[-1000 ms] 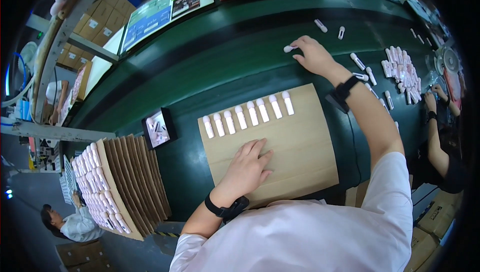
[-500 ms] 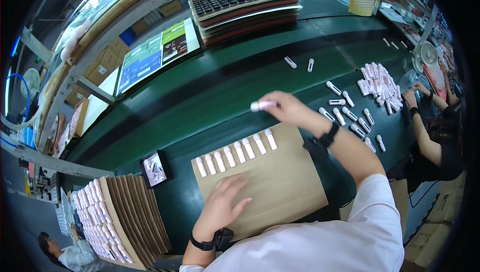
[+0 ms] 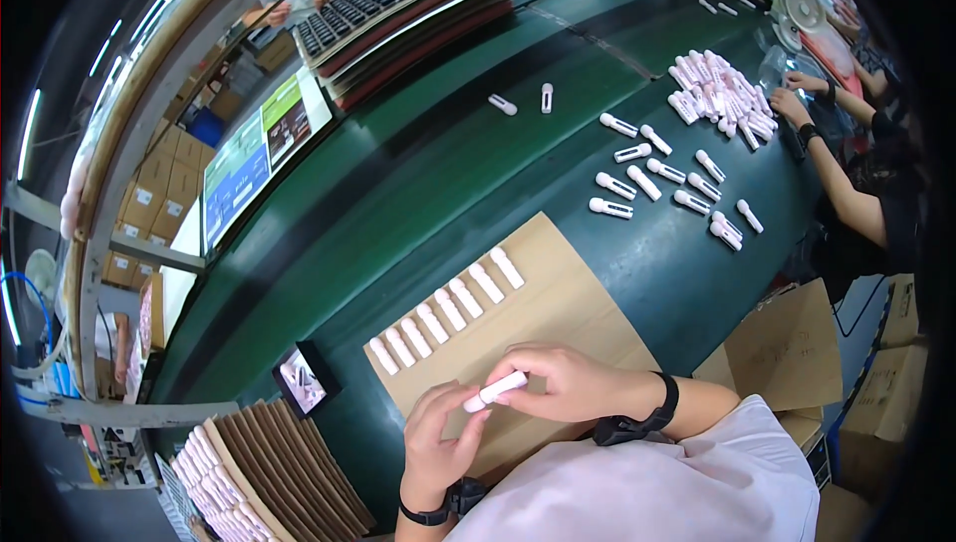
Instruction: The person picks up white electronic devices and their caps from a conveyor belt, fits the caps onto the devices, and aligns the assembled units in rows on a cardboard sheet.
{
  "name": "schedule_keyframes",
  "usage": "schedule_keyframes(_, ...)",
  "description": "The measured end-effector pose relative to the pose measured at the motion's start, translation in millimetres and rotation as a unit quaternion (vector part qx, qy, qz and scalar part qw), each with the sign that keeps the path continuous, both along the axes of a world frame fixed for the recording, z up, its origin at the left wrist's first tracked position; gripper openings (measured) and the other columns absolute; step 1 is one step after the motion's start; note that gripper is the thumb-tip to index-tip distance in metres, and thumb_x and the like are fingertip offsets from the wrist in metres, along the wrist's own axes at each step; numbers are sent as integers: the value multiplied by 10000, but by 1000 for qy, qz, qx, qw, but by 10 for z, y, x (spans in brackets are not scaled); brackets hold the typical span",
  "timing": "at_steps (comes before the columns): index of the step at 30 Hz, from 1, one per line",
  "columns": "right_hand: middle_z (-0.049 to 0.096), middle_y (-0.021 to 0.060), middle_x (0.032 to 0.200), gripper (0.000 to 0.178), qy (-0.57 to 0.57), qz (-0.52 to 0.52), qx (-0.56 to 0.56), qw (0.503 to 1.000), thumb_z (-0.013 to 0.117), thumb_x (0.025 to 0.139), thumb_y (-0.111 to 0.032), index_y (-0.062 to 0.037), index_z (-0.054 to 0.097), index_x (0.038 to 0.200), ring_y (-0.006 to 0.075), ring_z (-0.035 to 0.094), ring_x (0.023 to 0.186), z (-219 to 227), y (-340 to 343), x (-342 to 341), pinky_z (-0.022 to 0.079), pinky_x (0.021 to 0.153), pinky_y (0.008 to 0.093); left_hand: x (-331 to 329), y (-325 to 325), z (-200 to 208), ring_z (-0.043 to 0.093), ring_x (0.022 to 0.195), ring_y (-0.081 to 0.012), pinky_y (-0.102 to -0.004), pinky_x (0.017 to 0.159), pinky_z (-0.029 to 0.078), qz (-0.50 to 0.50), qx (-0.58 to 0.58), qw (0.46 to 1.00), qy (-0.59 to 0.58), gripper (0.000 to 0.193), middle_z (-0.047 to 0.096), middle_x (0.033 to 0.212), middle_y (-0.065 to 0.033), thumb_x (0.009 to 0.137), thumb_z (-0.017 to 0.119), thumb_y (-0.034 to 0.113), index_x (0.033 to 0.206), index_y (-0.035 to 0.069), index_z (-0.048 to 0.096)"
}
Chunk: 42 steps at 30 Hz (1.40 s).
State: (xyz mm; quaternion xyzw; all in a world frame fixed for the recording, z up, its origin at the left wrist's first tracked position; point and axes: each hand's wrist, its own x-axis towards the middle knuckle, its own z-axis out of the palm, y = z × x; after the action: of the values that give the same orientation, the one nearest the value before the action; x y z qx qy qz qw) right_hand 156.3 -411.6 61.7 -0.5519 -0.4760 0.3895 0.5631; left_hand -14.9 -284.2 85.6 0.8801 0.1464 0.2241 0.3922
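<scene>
Right hand [image 3: 570,383]: our fingers clamp a white tube [image 3: 502,389]
Left hand [image 3: 438,439]: our fingertips meet its end; we cannot tell if they grip
Tube's place: over our cardboard sheet [image 3: 573,313]

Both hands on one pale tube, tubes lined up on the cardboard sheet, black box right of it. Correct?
No: the head view shows the black box left of the cardboard sheet. Rest holds: left hand and right hand on one pale tube, more tubes lined up.
</scene>
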Motion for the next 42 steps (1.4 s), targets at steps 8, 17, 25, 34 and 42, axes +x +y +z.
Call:
schedule_keyframes(8,648,81,930,183,-112,-16,106,988,686,893,-71,-58,672,1075,247,625,884,-40,96,39,501,772,354,-33,30,-33,691,863,-277,-330,769,540,51,-23,998,18,263,709,956,-143,773,778,22,1016,7,681)
schedule_keyframes(17,659,99,946,232,-187,-48,146,970,720,858,-84,-33,668,1077,276,632,860,-13,115,21,507,748,381,-19,36,-41,689,862,-231,-311,777,531,50,-99,994,6,231,712,948,-130,794,756,-1,1011,2,678)
schedule_keyframes(25,667,113,938,260,-179,-50,155,970,738,829,-51,-27,666,1077,281,640,834,-22,137,-12,517,731,376,-44,-11,-62,679,870,-247,-320,785,529,69,-87,993,-33,225,692,969,-141,789,734,-25,1002,-3,665)
schedule_keyframes(34,678,108,944,312,-164,-51,139,975,747,776,26,-25,666,1073,265,641,837,34,135,42,515,710,356,63,51,-26,669,871,-281,-333,778,531,35,-56,995,-69,261,684,960,-145,770,756,-24,1010,3,657)
schedule_keyframes(42,679,107,959,336,-173,-44,144,973,739,769,31,-27,659,1090,267,635,823,57,115,11,509,706,359,-3,49,-74,676,894,-285,-349,786,537,25,-53,995,-81,284,688,971,-149,756,768,-22,1018,7,662)
